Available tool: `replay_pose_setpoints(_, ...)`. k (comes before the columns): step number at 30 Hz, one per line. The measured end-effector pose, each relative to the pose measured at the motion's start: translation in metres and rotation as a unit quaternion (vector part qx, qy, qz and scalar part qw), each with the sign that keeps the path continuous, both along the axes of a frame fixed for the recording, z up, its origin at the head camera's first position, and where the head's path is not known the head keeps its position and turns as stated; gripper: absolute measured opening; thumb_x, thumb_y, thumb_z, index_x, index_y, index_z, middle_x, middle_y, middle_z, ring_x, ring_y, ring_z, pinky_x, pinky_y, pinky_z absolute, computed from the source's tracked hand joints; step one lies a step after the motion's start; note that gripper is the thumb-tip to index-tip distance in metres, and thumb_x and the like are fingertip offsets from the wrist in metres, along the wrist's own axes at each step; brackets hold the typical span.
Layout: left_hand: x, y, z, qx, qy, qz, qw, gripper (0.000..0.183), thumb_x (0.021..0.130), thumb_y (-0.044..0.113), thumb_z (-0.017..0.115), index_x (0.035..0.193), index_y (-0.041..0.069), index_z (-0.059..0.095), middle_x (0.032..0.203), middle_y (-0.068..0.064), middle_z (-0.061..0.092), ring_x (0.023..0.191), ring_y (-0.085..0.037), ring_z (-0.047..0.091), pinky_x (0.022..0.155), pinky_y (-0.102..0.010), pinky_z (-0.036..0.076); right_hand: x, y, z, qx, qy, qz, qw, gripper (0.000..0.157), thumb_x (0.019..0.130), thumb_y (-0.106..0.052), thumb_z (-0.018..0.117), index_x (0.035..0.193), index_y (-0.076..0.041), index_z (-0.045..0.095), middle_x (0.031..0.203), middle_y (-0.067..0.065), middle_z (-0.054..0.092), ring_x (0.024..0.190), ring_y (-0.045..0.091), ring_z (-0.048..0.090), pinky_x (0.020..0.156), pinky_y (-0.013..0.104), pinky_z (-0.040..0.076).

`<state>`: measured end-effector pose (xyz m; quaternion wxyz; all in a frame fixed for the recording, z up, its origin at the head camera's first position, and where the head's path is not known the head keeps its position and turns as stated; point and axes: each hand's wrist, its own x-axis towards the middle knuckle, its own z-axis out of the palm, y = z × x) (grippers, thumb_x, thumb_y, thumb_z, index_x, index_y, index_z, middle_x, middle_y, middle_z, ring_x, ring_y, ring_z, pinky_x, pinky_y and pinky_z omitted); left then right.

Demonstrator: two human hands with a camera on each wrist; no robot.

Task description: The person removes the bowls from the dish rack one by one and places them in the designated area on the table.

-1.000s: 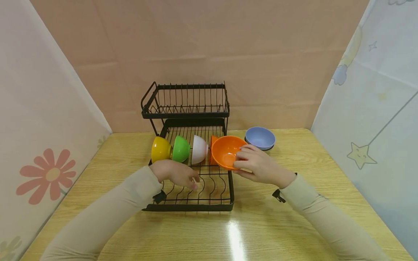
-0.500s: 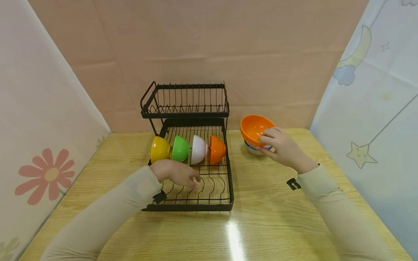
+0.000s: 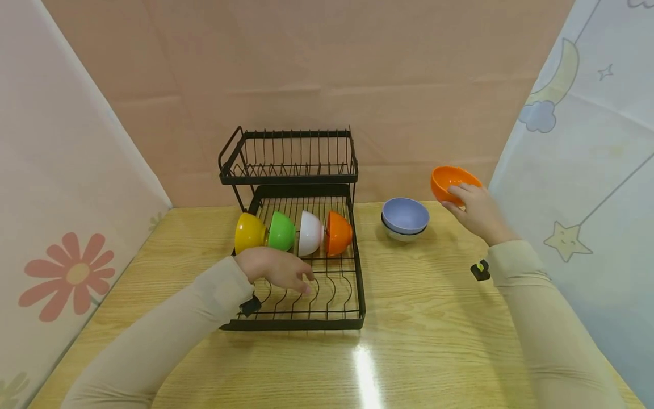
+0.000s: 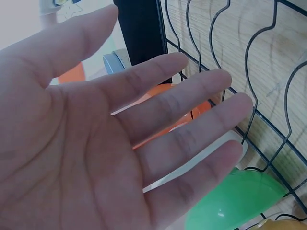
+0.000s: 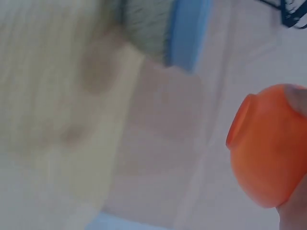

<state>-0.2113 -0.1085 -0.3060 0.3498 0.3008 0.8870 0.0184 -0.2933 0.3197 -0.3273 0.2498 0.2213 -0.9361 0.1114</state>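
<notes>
"What dominates the scene?"
"A black dish rack [image 3: 296,325], left of the gripping right hand [image 3: 478,210], with a left hand [image 3: 278,269] over its front; the left wrist view alone shows that hand's fingers [image 4: 170,106] spread apart."
"And nearer the grip?"
"A bowl stack [image 3: 406,217] stands left of it, blue on top."
"Within the grip?"
"An orange bowl [image 3: 446,180], clamped by the right hand; only the right wrist view shows the bowl's foot [image 5: 240,122]."
</notes>
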Motion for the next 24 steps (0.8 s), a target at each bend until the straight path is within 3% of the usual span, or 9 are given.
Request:
replay_pose_setpoints(4, -0.001, 0.001, 0.001, -0.001, 0.001, -0.003, 1.0000, 0.046, 0.099, 0.043, 0.050, 0.138, 0.018, 0.051, 0.133, -0.003, 0.059, 0.124, -0.021, 0.054, 0.106, -0.040, 0.040, -0.004, 0.019, -0.019, 0.026, -0.063, -0.065, 0.996, 0.040, 0.094, -0.020, 0.063, 0.125, 0.005, 0.057, 0.123, 0.032, 0.058, 0.114, 0.050, 0.051, 0.102, 0.065, 0.029)
replay_pose_setpoints(10, -0.001, 0.001, 0.000, -0.005, -0.002, 0.003, 1.0000, 0.047, 0.099, 0.044, 0.050, 0.138, 0.019, 0.051, 0.134, -0.003, 0.059, 0.124, -0.021, 0.054, 0.106, -0.041, 0.040, -0.009, 0.032, -0.040, 0.056, -0.122, -0.104, 0.985, 0.045, 0.098, -0.025, 0.057, 0.131, 0.004, 0.052, 0.130, 0.033, 0.053, 0.120, 0.051, 0.047, 0.105, 0.068, 0.023)
replay_pose_setpoints(24, -0.003, 0.000, -0.002, -0.002, -0.004, -0.002, 1.0000, 0.046, 0.100, 0.041, 0.048, 0.139, 0.017, 0.050, 0.134, -0.004, 0.059, 0.125, -0.021, 0.053, 0.107, -0.041, 0.040, -0.018, 0.024, -0.064, 0.067, -0.189, -0.088, 0.976, 0.043, 0.096, -0.024, 0.057, 0.132, -0.001, 0.051, 0.129, 0.032, 0.054, 0.117, 0.051, 0.049, 0.096, 0.070, 0.032)
